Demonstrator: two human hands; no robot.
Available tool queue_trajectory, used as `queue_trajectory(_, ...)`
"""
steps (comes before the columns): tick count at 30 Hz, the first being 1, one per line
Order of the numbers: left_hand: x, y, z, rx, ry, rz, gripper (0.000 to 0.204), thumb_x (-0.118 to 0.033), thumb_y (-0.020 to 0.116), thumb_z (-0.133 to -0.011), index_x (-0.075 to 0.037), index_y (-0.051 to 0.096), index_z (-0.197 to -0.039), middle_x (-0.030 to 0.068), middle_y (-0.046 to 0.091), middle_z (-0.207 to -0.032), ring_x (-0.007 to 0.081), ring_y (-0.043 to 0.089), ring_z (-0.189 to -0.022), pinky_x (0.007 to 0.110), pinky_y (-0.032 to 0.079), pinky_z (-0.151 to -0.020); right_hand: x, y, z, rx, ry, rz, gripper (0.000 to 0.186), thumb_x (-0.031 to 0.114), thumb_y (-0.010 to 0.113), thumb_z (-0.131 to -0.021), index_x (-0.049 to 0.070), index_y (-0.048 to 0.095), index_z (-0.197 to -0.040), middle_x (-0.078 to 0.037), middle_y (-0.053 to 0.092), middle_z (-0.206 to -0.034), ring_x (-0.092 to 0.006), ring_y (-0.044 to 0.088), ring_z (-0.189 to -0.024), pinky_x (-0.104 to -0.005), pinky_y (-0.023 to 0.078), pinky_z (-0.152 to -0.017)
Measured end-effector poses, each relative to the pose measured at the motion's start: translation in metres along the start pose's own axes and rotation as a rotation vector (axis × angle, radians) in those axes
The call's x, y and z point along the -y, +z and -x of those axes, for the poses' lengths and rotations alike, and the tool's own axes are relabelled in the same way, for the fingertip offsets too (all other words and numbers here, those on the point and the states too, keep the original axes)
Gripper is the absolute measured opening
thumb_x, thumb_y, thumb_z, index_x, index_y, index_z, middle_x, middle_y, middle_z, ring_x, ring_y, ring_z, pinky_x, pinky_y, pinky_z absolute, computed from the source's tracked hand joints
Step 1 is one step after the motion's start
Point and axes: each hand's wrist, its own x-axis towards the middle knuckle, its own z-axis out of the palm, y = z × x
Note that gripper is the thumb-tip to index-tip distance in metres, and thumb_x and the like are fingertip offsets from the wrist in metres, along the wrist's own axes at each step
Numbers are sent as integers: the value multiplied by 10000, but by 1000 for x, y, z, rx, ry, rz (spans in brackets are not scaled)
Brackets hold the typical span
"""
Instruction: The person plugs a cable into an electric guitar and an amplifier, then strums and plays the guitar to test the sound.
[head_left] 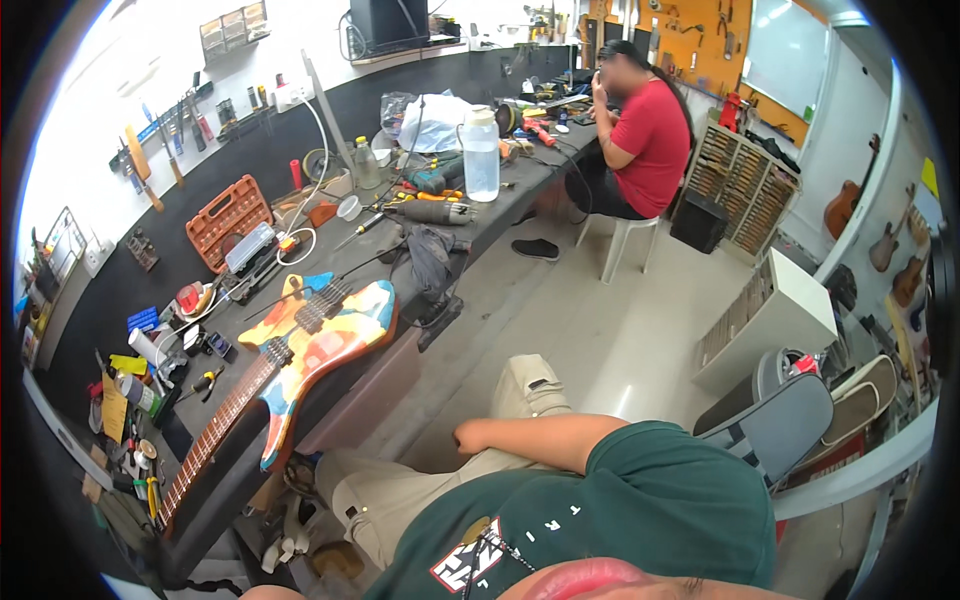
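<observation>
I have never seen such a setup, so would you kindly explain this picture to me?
There is no robot: a person wears a fisheye camera on the head, which looks down and bends straight edges. The person's right hand is beside the khaki trousers; nothing is visible in it, and the left hand cannot be made out. On the workbench are a multicoloured electric guitar, an open orange tool case and a clear jug. Farther along, a co-worker in a red shirt sits by it.
</observation>
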Motion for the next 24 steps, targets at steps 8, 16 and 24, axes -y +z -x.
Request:
queue_trajectory(8, 15, -37, 37, 384, -183, 216, 249, -236, 626, -1056, -8, 633, -1156, 161, 651, -1152, 358, 676, -1007, 554, 557, -811, -41, 6, -27, -94, 31, -133, 356, 287, 691, -842, 102, 793, -1130, -197, 784, -1065, -386, 744, -1001, -489, 581, -899)
queue_trajectory(16, 58, -116, 242, -1359, -432, -508, 277, -64, 627, -975, 31, 642, -1235, 102, 702, -1186, 183, 667, -1049, 352, 528, -959, 15, -124, 5, -625, -79, -760, 158, 126, 648, -993, -12, 714, -1035, -39, 681, -818, -133, 629, -749, -308, 523, -691)
queue_trajectory(24, 57, -202, 301, -1571, -174, -448, 92, -110, 614, -1049, -61, 644, -1121, 57, 710, -1088, 168, 703, -987, 339, 583, -908, 171, -326, 11, -787, -691, -187, 161, 120, 741, -922, 11, 630, -882, -128, 649, -811, -285, 626, -750, -405, 498, -699)
